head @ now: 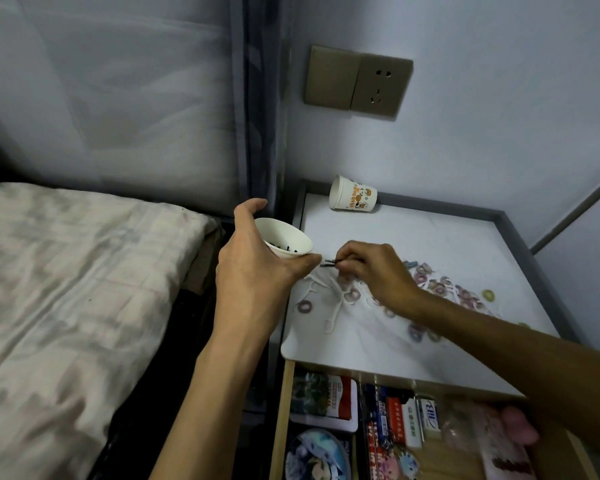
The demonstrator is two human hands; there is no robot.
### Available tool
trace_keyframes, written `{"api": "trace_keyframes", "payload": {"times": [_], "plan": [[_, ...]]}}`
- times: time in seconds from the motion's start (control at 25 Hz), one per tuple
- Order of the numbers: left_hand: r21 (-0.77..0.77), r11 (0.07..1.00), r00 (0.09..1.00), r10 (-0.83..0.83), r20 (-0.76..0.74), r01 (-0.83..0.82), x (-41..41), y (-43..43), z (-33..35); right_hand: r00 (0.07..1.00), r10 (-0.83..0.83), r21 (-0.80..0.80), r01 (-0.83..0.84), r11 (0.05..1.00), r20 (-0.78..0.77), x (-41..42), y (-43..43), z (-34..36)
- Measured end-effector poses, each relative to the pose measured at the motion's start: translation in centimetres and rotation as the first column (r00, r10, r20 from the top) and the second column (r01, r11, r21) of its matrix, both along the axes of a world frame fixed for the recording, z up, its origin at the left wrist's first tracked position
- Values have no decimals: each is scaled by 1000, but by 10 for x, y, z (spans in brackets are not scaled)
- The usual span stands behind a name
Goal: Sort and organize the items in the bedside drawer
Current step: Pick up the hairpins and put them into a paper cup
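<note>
My left hand grips a white paper cup tilted toward the right, held at the left edge of the bedside table top. Small dark pieces lie inside the cup. My right hand pinches thin dark hairpins, their tips just beside the cup's rim. Several small colourful hair ties and white floss picks are scattered on the table top. Below, the open drawer holds cards, lighters and packets.
A second printed paper cup lies on its side at the back of the table. A wall socket is above it. The bed with a pale quilt fills the left. A pink item sits in the drawer's right part.
</note>
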State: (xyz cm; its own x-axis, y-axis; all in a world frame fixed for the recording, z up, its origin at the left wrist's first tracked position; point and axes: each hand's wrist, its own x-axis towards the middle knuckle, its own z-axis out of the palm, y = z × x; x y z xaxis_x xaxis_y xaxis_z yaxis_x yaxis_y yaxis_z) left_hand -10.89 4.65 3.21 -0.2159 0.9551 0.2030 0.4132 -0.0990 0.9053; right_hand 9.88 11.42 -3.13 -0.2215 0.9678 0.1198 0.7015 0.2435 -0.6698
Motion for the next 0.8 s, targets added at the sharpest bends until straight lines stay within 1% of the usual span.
{"api": "trace_keyframes", "payload": {"times": [0.08,0.12,0.16,0.2,0.24,0.28,0.32,0.36,0.4,0.44,0.48,0.52,0.56,0.64,0.68,0.72,0.76,0.8], "plan": [[5,1000,1000,-16,-11,16,3,1,-1,993,-54,51,60,997,-105,5,2,24],[2,1000,999,-31,-23,31,4,1,-2,989,-49,67,59,996,-136,6,2,41],[-6,998,998,-55,-42,55,6,1,-2,990,-4,84,16,996,-143,7,1,60],[-18,996,994,-89,-64,88,9,1,-1,991,76,113,-63,992,-114,6,-2,79],[-28,991,988,-131,-80,129,14,0,0,983,177,157,-169,973,-37,5,-7,97],[-31,984,980,-177,-92,175,20,-3,2,957,281,196,-290,937,72,2,-13,110],[-30,975,968,-223,-112,221,27,-6,4,910,365,217,-403,889,195,-1,-19,118],[-29,964,955,-267,-130,265,34,-8,5,854,416,216,-490,845,311,-3,-25,121],[-29,954,944,-300,-141,299,42,-12,4,802,436,196,-543,816,408,-2,-33,120],[-27,948,936,-319,-150,318,46,-14,4,766,444,164,-567,807,464,0,-39,117],[-31,942,930,-334,-155,333,49,-17,3,765,437,139,-555,820,472,5,-47,114],[-36,936,924,-351,-154,349,53,-22,3,801,414,128,-509,851,432,15,-58,111],[-41,932,919,-362,-153,360,57,-26,2,855,372,128,-441,889,360,26,-69,108],[-47,921,908,-388,-159,386,67,-40,-1,964,205,150,-231,961,168,49,-97,99],[-44,913,899,-408,-160,406,73,-46,-3,993,91,143,-100,985,73,59,-112,93],[-44,899,887,-436,-152,435,81,-53,-6,999,-27,97,29,995,-23,67,-129,86],[-37,885,874,-464,-141,464,87,-60,-8,985,-129,18,132,991,-115,72,-143,79],[-29,866,856,-498,-137,499,96,-68,-10,959,-208,-81,196,977,-192,77,-159,72]]}}
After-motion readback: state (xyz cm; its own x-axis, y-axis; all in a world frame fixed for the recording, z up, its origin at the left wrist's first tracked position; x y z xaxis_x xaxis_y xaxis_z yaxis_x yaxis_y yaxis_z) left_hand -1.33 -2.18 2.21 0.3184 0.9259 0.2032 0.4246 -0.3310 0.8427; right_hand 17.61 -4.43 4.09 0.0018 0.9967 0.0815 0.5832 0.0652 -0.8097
